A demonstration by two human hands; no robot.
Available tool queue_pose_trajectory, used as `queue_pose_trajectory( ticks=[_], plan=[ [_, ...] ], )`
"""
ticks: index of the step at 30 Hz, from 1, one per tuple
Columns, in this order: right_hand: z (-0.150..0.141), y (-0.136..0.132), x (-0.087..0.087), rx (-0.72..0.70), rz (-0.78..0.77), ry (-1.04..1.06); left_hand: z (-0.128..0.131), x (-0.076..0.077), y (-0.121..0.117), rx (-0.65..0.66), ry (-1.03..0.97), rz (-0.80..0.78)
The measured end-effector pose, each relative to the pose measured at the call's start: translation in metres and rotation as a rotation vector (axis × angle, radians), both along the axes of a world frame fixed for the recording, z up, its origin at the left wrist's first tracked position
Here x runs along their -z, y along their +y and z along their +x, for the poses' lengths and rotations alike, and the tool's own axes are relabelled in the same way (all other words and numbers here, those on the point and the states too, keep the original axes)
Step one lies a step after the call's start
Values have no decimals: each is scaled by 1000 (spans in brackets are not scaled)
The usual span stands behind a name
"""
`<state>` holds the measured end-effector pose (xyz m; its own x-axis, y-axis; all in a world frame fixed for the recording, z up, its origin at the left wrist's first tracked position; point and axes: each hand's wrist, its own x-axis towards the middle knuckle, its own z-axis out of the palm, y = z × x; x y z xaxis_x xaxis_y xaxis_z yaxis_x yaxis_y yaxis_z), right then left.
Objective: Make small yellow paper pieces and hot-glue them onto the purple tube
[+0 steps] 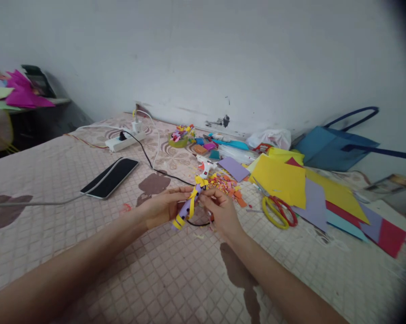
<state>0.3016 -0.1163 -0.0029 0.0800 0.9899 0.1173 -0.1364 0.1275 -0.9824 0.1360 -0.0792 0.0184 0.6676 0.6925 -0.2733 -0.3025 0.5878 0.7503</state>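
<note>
A small purple paper tube [185, 209] with black dots and yellow bands is held at a tilt in front of me. My left hand [164, 206] is closed on its left side, fingertips along the upper part. From the right, my right hand [220, 210] pinches near its top, where a yellow paper piece [200, 182] sticks out. Exactly what the right fingertips press is partly hidden. Just beyond the hands lies a white glue gun [206, 167], beside a heap of small coloured paper scraps [221, 182].
Scissors [279, 211] with yellow and red handles and coloured paper sheets [280, 177] lie at right, before a blue bag [334, 148]. At left are a phone [110, 179] with a cable and a power strip [125, 141]. A green bowl [178, 143] of paper pieces stands behind.
</note>
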Motion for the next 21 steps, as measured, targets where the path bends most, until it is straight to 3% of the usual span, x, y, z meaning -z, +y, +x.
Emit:
queue_pose_trajectory(
  ticks=[6,11,18,21],
  plan=[
    [8,1,2,88,-15,87,-1,3,1,-26,14,-19],
    [8,0,2,72,-32,93,-1,2,2,-44,28,-24],
    [21,5,-14,134,-1,186,-5,-4,7,-103,24,-6],
    [31,6,-21,61,33,247,-6,-2,11,-128,17,-16]
  ],
)
